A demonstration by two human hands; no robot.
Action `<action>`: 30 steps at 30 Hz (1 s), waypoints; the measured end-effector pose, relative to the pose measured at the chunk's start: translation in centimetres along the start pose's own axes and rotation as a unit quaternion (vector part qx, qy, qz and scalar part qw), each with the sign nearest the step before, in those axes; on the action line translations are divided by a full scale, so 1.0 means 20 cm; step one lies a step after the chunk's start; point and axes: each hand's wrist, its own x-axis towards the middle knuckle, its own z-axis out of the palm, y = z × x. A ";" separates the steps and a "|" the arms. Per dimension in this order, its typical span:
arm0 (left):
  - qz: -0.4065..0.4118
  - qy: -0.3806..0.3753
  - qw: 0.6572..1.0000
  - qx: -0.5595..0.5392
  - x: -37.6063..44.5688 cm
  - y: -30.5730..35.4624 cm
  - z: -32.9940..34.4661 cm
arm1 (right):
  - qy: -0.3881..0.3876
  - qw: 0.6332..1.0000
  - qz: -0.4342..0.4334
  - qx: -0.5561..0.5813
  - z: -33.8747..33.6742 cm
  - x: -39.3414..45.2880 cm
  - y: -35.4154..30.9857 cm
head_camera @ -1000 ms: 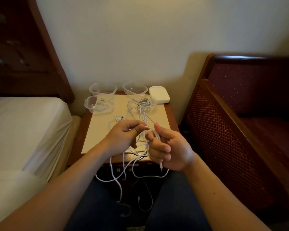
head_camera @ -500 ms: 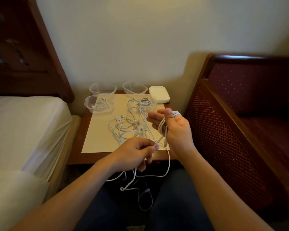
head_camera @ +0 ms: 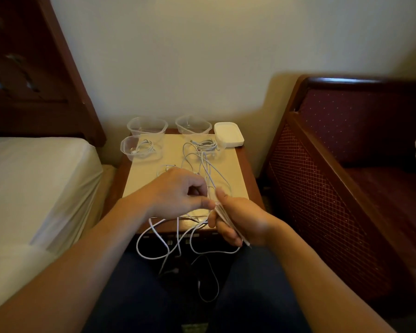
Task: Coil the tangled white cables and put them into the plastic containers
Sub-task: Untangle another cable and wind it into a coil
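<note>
Tangled white cables [head_camera: 203, 164] lie across the cream mat on the small table [head_camera: 244, 162] and hang in loops [head_camera: 163, 246] over its front edge. My right hand [head_camera: 240, 221] holds several turns of one cable wound round its fingers. My left hand [head_camera: 178, 193] pinches the same cable just left of the right hand's fingers. A clear plastic container [head_camera: 127, 150] at the back left holds a coiled cable [head_camera: 142, 148]. Another container [head_camera: 222, 146] at the back right holds a coil [head_camera: 205, 144]. Two containers [head_camera: 145, 124] [head_camera: 193, 124] without cables stand behind them.
A white lid [head_camera: 228, 133] rests at the table's back right corner. A bed with a white sheet [head_camera: 34, 188] is on the left, a dark red wooden armchair [head_camera: 346, 164] on the right, and a wall behind. My legs are under the hanging cable loops.
My left hand rose from the table's front edge up to the right hand, bringing cable with it. My right hand dropped and turned, with more cable wrapped round it.
</note>
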 end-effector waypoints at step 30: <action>0.006 0.056 0.998 -0.042 -0.05 -0.09 0.02 | 0.096 0.991 -0.062 -0.074 0.01 0.03 0.11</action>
